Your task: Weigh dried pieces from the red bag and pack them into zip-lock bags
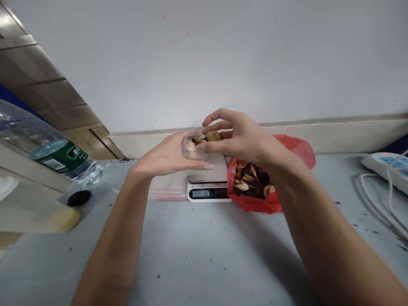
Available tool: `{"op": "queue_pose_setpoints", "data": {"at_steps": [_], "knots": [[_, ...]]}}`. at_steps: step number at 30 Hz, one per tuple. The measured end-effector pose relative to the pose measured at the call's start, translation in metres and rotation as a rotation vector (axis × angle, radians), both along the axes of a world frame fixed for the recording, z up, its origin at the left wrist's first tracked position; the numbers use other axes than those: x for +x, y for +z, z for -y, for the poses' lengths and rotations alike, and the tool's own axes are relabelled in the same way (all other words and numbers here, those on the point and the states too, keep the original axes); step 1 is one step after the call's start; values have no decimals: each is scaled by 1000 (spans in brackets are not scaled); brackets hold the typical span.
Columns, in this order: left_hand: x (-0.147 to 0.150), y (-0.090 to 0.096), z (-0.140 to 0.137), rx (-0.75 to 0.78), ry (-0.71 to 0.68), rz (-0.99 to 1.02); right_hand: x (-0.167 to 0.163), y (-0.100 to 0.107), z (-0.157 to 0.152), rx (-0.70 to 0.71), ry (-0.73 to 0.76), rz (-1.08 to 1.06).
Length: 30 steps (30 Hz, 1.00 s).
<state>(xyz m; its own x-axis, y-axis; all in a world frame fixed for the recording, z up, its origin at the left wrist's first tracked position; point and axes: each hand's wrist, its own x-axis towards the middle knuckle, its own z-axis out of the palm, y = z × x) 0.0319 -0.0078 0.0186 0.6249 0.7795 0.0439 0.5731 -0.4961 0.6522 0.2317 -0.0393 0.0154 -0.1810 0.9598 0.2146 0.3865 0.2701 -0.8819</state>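
Note:
My left hand (168, 155) is curled around a small clear plastic bag (188, 149) with pale pieces showing inside it. At the bag's mouth, my right hand (236, 134) holds some dried brown pieces (213, 136) between thumb and fingers. Below both hands lies a flat kitchen scale (208, 193), its display showing zeros. Beside it, partly under my right forearm, an opened red plastic bag (250, 206) contains dried brown slices (250, 175). Clear bags with red stripes (167, 193) lie flat at the scale's left side.
A large water bottle (60, 155) with a green label leans at the left, above a cloudy plastic container (35, 212). Near them sits a black cap (79, 198). A white power strip (387, 168) with cables is at the right. Dark crumbs dot the grey table (185, 263), which meets a white wall.

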Motion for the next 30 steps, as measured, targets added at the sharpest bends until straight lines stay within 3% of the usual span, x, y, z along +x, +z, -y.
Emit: {"op": "queue_pose_setpoints", "data": {"at_steps": [5, 14, 19, 25, 30], "knots": [[-1, 5, 3, -51, 38, 77, 6, 12, 14, 101, 63, -7], [0, 6, 6, -56, -61, 117, 6, 12, 16, 221, 34, -2], [-6, 7, 6, -122, -19, 234, 14, 16, 17, 356, 12, 6], [-8, 3, 3, -212, -111, 480, 30, 13, 11, 298, 185, 5], [-7, 1, 2, -99, 87, 521, 40, 7, 2, 280, 67, -68]]}}
